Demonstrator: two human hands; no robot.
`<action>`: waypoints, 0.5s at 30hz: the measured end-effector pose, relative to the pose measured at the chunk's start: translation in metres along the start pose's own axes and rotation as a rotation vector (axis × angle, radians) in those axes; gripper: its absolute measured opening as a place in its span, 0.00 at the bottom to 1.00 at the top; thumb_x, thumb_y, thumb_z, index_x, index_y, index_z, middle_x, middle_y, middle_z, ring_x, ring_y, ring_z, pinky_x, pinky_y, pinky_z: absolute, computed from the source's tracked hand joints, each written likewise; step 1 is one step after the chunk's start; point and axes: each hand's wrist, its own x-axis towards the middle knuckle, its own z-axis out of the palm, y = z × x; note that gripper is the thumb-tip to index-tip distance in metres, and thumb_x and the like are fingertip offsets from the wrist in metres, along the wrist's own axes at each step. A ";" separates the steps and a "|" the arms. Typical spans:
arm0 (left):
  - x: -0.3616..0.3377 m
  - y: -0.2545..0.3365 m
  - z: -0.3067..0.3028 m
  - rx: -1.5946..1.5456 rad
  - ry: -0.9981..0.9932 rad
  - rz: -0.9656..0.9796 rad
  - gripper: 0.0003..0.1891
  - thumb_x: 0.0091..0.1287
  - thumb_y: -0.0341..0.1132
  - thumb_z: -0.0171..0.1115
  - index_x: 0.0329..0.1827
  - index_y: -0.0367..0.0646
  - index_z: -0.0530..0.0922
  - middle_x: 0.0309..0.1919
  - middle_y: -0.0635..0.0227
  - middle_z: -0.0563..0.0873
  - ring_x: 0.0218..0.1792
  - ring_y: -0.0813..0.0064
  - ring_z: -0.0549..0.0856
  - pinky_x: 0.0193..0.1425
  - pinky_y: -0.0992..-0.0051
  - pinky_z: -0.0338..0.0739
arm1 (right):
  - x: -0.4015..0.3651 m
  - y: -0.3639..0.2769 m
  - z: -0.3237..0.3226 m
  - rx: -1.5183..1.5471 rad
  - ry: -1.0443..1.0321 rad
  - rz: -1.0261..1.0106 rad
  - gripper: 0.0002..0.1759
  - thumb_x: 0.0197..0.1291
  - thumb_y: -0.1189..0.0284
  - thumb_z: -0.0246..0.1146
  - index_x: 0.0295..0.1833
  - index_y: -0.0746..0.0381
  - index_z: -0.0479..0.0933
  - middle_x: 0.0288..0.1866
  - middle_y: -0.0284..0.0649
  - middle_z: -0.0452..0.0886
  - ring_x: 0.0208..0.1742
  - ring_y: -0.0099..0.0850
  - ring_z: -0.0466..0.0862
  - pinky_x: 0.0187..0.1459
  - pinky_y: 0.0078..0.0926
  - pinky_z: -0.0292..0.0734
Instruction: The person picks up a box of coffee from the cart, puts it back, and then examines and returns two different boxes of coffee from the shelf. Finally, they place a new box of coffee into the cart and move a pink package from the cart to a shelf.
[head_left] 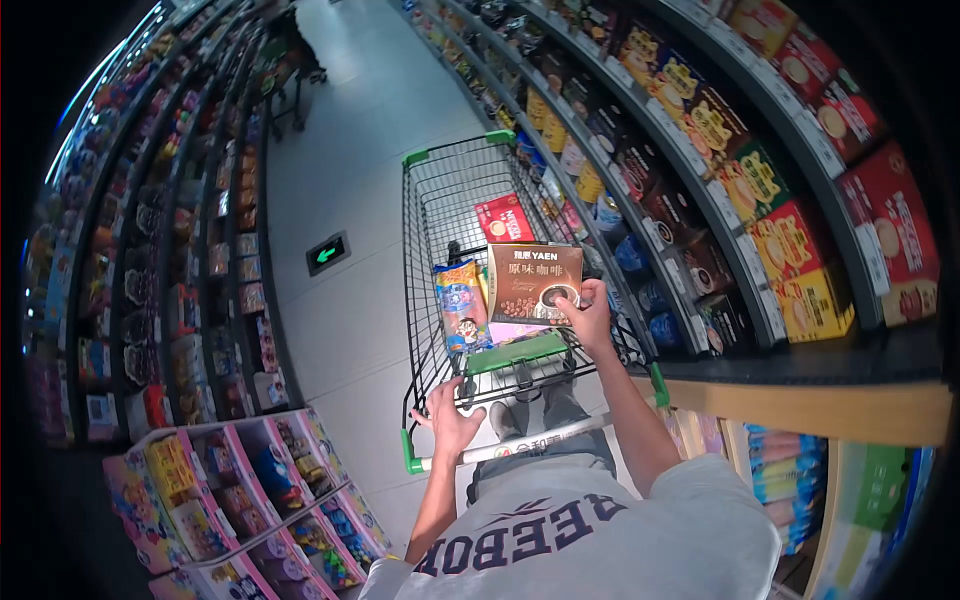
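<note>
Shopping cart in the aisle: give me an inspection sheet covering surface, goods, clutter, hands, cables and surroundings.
Surface: wire shopping cart on pale floor tiles.
Goods: brown YAEN coffee box in hand; red box and blue-and-yellow bag inside the cart.
Clutter: pale purple item partly hidden below the brown box.
Hands: right hand grips the box's lower corner, thumb on its front; left hand open near the handlebar.
Cables: nothing seen.
Surroundings: stocked shelves both sides; green arrow sign on the floor.
</note>
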 end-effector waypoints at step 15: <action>0.040 0.060 -0.017 -0.987 -0.347 0.082 0.34 0.81 0.33 0.61 0.87 0.53 0.60 0.74 0.51 0.73 0.62 0.67 0.83 0.61 0.70 0.83 | -0.126 -0.048 -0.026 0.331 0.105 0.060 0.32 0.61 0.69 0.81 0.61 0.65 0.68 0.50 0.41 0.84 0.50 0.26 0.85 0.51 0.27 0.84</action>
